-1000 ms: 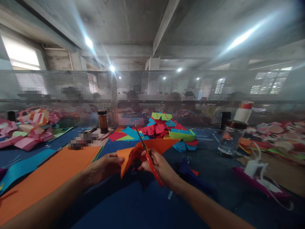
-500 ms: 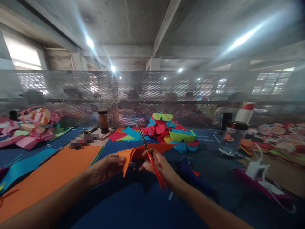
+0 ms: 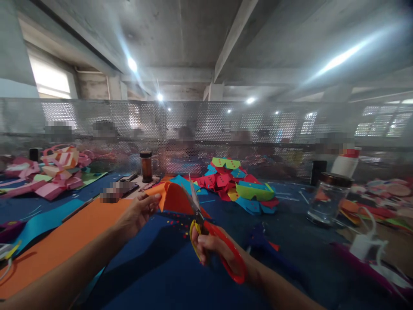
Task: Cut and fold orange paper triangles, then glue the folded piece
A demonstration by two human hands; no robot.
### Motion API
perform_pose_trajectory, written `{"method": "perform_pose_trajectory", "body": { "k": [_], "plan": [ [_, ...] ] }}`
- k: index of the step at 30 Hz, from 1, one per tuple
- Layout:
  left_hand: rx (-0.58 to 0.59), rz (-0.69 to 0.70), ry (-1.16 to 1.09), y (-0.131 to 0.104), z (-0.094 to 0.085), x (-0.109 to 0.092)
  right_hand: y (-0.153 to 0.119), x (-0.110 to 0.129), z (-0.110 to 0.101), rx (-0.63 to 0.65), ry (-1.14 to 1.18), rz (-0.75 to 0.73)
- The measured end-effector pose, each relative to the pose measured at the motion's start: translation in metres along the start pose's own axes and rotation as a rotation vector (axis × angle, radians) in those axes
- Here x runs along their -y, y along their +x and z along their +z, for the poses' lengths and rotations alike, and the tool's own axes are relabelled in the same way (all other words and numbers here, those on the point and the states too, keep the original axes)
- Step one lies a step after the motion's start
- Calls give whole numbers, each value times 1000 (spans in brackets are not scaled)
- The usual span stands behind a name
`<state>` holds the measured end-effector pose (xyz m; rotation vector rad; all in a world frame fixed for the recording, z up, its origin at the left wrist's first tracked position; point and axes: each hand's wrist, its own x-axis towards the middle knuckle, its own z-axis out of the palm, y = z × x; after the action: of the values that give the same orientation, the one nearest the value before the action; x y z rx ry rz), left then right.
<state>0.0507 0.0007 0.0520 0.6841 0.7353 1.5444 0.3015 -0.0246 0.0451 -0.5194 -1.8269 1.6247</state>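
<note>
My left hand (image 3: 140, 212) pinches the left end of a folded orange sheet of paper (image 3: 177, 198), held up above the blue table. In my right hand (image 3: 209, 245) is a pair of scissors (image 3: 197, 211) with red and yellow handles. Its blades are parted and point up and away, at the right part of the orange paper; whether they touch it I cannot tell. Small red and yellow paper bits (image 3: 180, 224) lie on the table beneath. Under my left forearm stretches a large orange sheet (image 3: 80, 241).
Colourful paper masks (image 3: 232, 181) are piled beyond my hands. A glass jar (image 3: 327, 200) and a purple glue gun (image 3: 368, 262) are at right. Pink paper pieces (image 3: 61, 170) heap at left, near a brown bottle (image 3: 146, 167). A perforated screen (image 3: 206, 125) stands behind.
My left hand has moved left and up with the orange paper. The scissors, closed and tilted before, now have their blades apart, with my fingers in the handles. The view has shifted slightly.
</note>
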Motion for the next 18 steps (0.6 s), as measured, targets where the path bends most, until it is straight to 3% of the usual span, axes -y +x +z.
{"method": "perform_pose_trajectory", "body": {
  "k": [7, 18],
  "plan": [
    [-58, 70, -49, 8, -2, 3, -6, -3, 9, 161, 107, 232],
    [-107, 10, -104, 5, 0, 5, 2, -8, 16, 143, 145, 352]
  ]
}}
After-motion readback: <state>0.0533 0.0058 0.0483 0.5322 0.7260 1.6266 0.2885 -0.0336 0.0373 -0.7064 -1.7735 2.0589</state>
